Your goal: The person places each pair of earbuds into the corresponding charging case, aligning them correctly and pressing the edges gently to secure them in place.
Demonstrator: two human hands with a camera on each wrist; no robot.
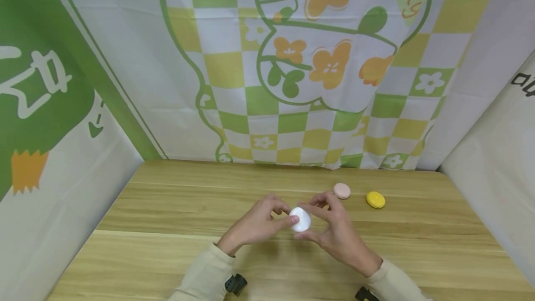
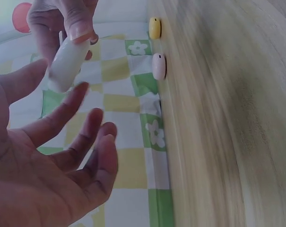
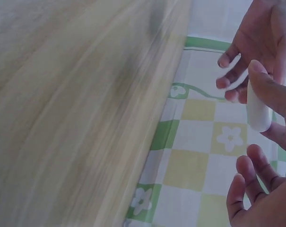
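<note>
A white rounded disc (image 1: pixel 301 219) is held up above the table between both hands. My right hand (image 1: pixel 340 231) pinches its rim, thumb below and a finger above; the right wrist view shows that thumb along the disc (image 3: pixel 259 111). From the other side my left hand (image 1: pixel 263 222) pinches the disc, thumb on the face towards me and a finger behind. The left wrist view shows the other left fingers (image 2: pixel 81 137) loosely bent, away from the disc (image 2: pixel 67 64). What the covered side of the disc looks like is hidden.
Behind the right hand, a pink rounded disc (image 1: pixel 342 191) and a yellow one (image 1: pixel 375 199) lie on the wooden table (image 1: pixel 175 208). Both have a small dark notch on the side. A patterned curtain (image 1: pixel 225 71) hangs along the back edge, with cloth on both sides.
</note>
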